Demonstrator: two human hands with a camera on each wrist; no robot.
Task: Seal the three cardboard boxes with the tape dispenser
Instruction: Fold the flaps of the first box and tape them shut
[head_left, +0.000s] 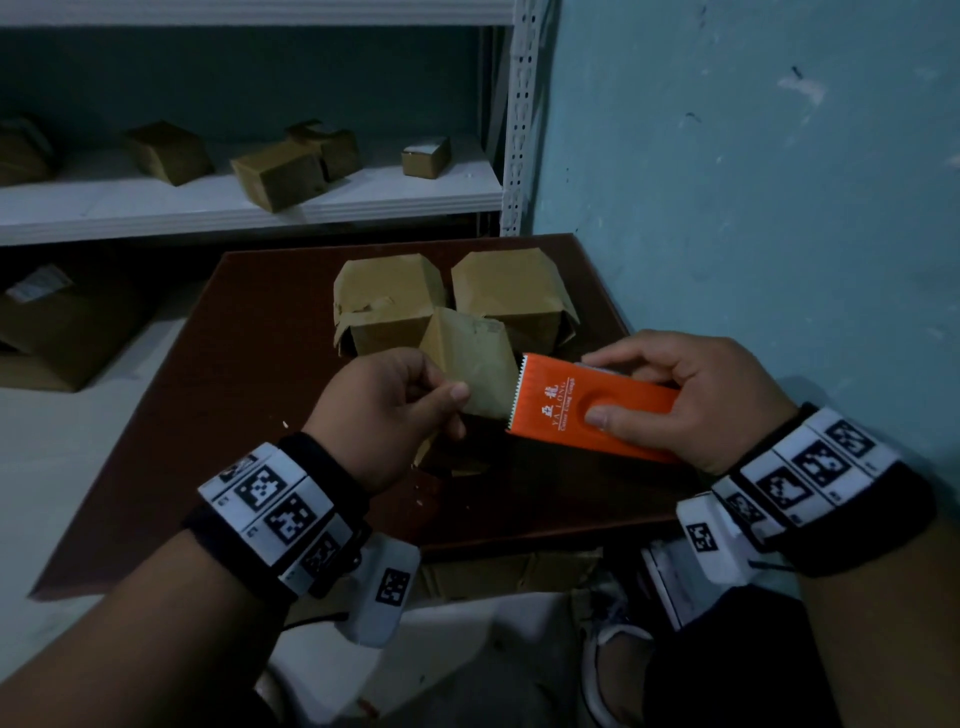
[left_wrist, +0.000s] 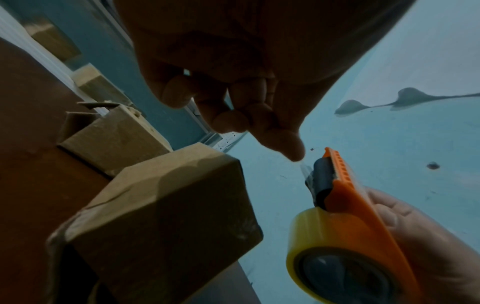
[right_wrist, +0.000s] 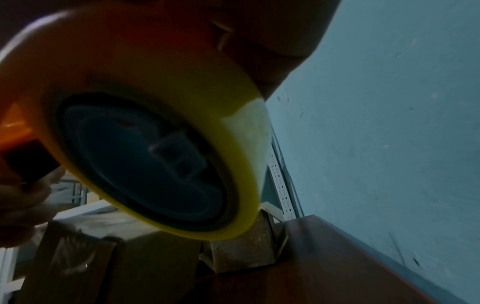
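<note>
Orange, the tape dispenser (head_left: 592, 410) sat gripped in the right hand (head_left: 691, 395), its toothed end pointing left at the left hand (head_left: 384, 410). Those fingers (left_wrist: 291, 148) pinched the clear tape end just beside the teeth. The nearest box (head_left: 462, 358) stood right behind, on the table (head_left: 249, 364).

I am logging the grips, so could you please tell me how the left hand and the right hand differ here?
The left hand pinches thumb to forefinger, seemingly on the clear tape end; the right hand wraps the orange tape dispenser. The left hand overlaps the front box in the head view; the right hand is to its right. Both are raised above the table.
</note>
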